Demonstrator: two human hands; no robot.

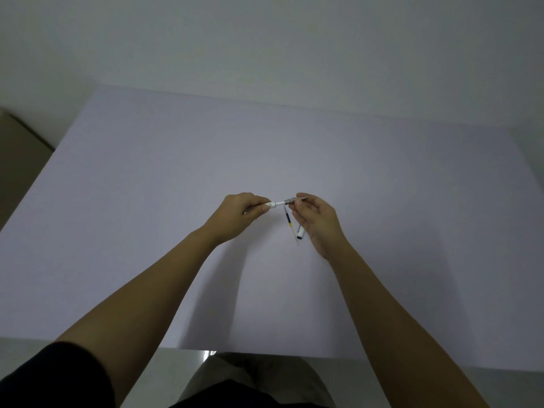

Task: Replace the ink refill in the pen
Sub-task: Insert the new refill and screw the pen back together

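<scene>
Both hands hold a white pen (278, 204) level above the middle of the table. My left hand (240, 214) grips its left end, where a thin tip pokes out below the fingers. My right hand (316, 220) pinches the grey right end between thumb and forefinger. On the table under the pen lies a thin ink refill (290, 223) with a dark part, a yellow band and a clear tail. A white pen cap (300, 232) lies beside it, partly hidden by my right hand.
The pale lilac table (147, 201) fills most of the view, with a white wall behind it. A brown box (17, 160) stands off the table's left edge. My lap shows at the near edge.
</scene>
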